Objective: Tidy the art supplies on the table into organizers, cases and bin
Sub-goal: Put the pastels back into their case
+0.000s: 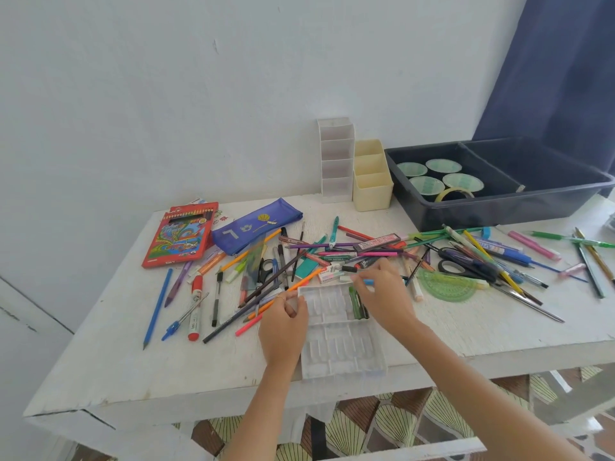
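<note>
A clear plastic compartment case [336, 331] lies open at the table's front edge, with green items [356, 302] in its far right slot. My left hand [284, 322] grips the case's left rim. Just past the case's far edge, my right hand [382, 294] pinches a small blue-tipped item [367, 281]. Loose pencils, pens and markers [266, 287] are strewn over the white table [133, 354]. Black scissors [462, 262] and a green protractor [447, 286] lie to the right.
A red coloured-pencil box [179, 236] and a blue pencil pouch [256, 227] lie at the back left. A white tiered organizer [336, 159] and a cream one [371, 176] stand at the wall. A dark bin [499, 184] holds tape rolls.
</note>
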`<act>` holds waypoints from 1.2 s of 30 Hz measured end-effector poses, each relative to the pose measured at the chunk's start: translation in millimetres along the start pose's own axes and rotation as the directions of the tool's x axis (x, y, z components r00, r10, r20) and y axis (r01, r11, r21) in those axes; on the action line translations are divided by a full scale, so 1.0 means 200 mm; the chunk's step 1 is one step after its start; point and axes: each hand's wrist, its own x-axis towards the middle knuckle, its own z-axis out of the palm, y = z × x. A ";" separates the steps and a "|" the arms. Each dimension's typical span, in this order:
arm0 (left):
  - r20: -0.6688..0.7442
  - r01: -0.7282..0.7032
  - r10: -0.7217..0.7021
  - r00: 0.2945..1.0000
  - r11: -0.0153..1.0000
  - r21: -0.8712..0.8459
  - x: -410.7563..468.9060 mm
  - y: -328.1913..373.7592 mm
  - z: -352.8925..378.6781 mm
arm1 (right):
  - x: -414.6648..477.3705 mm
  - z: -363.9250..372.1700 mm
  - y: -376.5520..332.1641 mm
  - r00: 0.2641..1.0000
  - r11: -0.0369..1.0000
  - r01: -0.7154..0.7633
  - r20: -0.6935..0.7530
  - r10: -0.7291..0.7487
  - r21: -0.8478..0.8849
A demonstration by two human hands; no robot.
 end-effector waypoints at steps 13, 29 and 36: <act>-0.017 0.007 -0.008 1.000 0.999 -0.045 0.02 -0.03 0.02 | 0.44 0.21 -0.16 0.963 0.996 0.070 0.256 -0.084 0.060; -0.015 0.030 -0.031 0.999 0.999 -0.029 0.02 -0.04 0.02 | 0.44 0.11 -0.20 0.980 0.872 -0.193 0.128 0.151 0.450; -0.016 0.022 -0.022 1.000 0.999 -0.026 0.02 -0.03 0.01 | 0.21 -0.07 -0.12 0.905 0.834 -0.340 0.391 0.166 0.434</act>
